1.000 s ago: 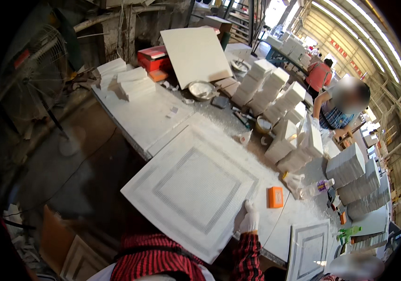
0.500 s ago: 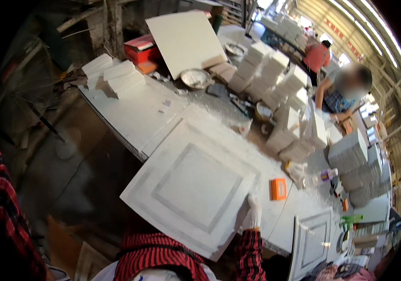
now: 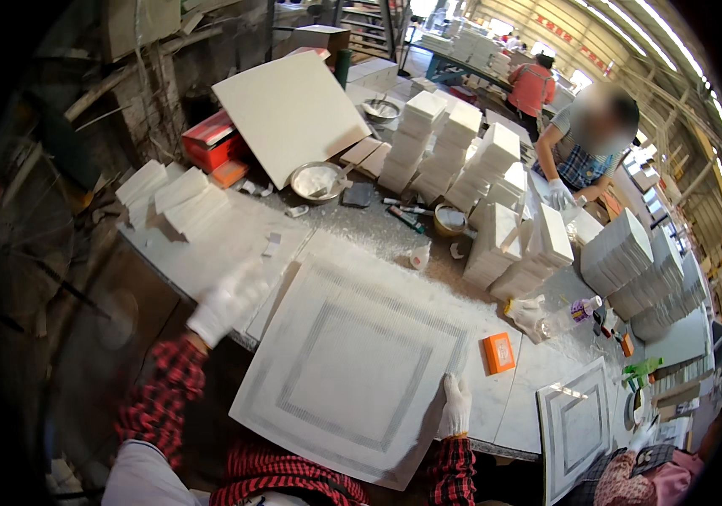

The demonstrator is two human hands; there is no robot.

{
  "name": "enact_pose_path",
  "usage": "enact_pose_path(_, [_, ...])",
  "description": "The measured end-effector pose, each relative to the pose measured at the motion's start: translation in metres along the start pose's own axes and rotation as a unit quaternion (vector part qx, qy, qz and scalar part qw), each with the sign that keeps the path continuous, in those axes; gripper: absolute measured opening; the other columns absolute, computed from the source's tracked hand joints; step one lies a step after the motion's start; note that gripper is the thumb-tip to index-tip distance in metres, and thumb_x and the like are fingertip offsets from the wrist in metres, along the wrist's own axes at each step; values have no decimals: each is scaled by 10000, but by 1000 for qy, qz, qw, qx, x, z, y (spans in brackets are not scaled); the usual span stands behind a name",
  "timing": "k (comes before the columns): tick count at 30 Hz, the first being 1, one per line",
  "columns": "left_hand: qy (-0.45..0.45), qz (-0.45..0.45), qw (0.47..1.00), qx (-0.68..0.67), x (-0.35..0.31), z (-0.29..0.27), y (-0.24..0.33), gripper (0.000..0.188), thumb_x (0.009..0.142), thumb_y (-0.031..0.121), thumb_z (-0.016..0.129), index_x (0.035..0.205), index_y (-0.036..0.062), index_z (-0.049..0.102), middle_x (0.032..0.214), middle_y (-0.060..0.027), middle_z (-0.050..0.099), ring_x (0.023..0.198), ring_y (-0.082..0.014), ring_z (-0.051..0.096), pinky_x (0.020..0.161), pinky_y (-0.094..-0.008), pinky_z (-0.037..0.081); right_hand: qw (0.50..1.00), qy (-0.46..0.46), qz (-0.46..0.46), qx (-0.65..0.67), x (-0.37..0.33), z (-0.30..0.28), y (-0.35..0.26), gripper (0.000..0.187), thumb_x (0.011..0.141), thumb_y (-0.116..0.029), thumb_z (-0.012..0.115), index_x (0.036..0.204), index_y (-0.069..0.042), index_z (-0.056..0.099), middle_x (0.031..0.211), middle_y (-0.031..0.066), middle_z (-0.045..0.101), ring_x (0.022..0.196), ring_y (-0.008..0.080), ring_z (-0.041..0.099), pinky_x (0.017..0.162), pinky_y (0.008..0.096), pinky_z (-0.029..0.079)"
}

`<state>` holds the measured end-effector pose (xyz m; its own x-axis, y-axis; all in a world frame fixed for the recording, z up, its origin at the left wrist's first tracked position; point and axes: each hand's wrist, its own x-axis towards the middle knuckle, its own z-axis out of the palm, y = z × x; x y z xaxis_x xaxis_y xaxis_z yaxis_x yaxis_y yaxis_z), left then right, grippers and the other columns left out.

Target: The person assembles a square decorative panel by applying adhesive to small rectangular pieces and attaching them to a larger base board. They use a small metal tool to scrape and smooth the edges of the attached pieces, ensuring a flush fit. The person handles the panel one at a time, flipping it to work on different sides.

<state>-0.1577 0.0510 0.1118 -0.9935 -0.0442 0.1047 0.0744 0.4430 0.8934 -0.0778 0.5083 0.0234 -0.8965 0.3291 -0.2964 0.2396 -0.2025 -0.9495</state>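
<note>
A square white panel (image 3: 348, 371) with a grey double-line border lies in front of me. Its near corner hangs past the table's front edge, above my lap. My right hand (image 3: 455, 406), in a white glove, grips the panel's right edge, its fingers on the top side and the underside hidden. My left hand (image 3: 230, 302), also gloved in white, hovers over the front edge of the white table (image 3: 184, 253), left of the panel and apart from it. Motion blurs its fingers; nothing shows in it.
Stacks of white tiles (image 3: 496, 240) stand beyond the panel. A small orange box (image 3: 498, 352) sits to its right, near a loose glove (image 3: 530, 317). Metal bowls (image 3: 319, 180) lie farther back. Across the table a person (image 3: 584, 152) works; another bordered panel (image 3: 576, 422) leans at right.
My left hand has come into view from the left, over the table edge. The panel has shifted slightly right and nearer, with my right hand still at its edge.
</note>
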Motion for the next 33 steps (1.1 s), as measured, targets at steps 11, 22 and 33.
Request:
enact_pose_path(11, [-91, -160, 961, -207, 68, 100, -71, 872, 862, 416, 744, 1433, -133, 382, 1377, -268, 554, 1262, -293, 560, 1045, -341, 436, 996, 58, -41, -62, -3, -2, 7, 259, 974, -201, 613, 1090, 27, 649, 937, -5, 629, 852, 70, 513, 757, 252, 427])
enact_pose_path(22, [8, -201, 936, -288, 3, 65, -54, 574, 906, 321, 734, 1281, -77, 561, 1148, -111, 673, 1052, -169, 594, 939, -285, 466, 995, 8, -58, -83, -10, 1, 5, 274, 950, -159, 631, 1135, 42, 656, 952, 21, 675, 874, 104, 580, 792, 264, 463])
enact_pose_path(33, [188, -165, 890, -381, -106, 27, -109, 527, 985, 323, 628, 1372, -7, 492, 1294, -49, 588, 1189, -153, 524, 1059, -311, 375, 959, -121, -110, -230, -54, 83, -70, 276, 902, -134, 658, 1108, 50, 642, 921, 51, 666, 853, 121, 566, 775, 287, 474])
